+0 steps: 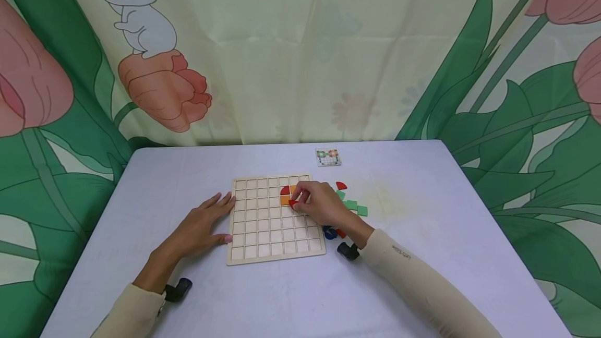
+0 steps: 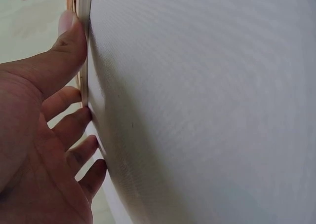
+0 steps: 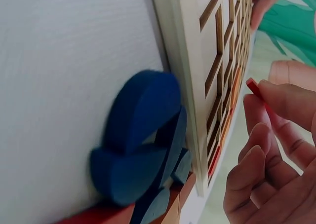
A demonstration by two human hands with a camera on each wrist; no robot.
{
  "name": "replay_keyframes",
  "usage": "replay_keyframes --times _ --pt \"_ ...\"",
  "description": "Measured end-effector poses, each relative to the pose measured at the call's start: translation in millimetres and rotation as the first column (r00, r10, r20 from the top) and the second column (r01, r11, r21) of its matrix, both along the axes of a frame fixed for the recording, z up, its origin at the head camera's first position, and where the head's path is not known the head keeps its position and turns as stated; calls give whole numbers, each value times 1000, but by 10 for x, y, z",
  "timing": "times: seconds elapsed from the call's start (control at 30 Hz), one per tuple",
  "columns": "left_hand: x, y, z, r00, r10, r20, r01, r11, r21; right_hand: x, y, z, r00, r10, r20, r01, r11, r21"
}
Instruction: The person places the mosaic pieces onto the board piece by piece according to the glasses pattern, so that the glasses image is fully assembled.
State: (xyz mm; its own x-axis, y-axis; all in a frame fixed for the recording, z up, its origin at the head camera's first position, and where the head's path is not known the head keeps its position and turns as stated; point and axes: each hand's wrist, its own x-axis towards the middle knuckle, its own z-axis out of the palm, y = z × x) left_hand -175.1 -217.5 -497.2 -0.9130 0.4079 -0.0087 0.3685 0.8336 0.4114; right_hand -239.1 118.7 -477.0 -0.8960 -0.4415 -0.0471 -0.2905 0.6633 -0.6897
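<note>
A wooden grid board (image 1: 263,223) lies flat on the white table. My left hand (image 1: 202,228) rests against its left edge, fingers and thumb spread; in the left wrist view the thumb and fingertips touch the board's side. Over the upper right cells, my right hand (image 1: 321,205) pinches a red piece (image 3: 254,87) between thumb and index finger. Just beside it, a red quarter-round tile (image 1: 285,190) and orange square tiles (image 1: 285,200) sit in the grid. The right hand covers the cells under it.
Green tiles (image 1: 350,205) and another red tile (image 1: 341,185) lie right of the board. Blue curved pieces (image 3: 136,135) are heaped by its right edge, partly over red ones. A small printed pattern card (image 1: 327,157) lies behind the board. A patterned curtain (image 1: 281,67) hangs behind the table.
</note>
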Motion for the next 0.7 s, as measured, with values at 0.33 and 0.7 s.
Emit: replay_keyframes --times 0.33,0.7 --pt "-1 -14 -8 1000 3 17 -3 1000 -12 8 -133 5 999 35 25 -38 995 96" --pt "2 -2 19 1000 8 9 -8 1000 -19 -21 -214 -57 1000 15 2 -15 989 147"
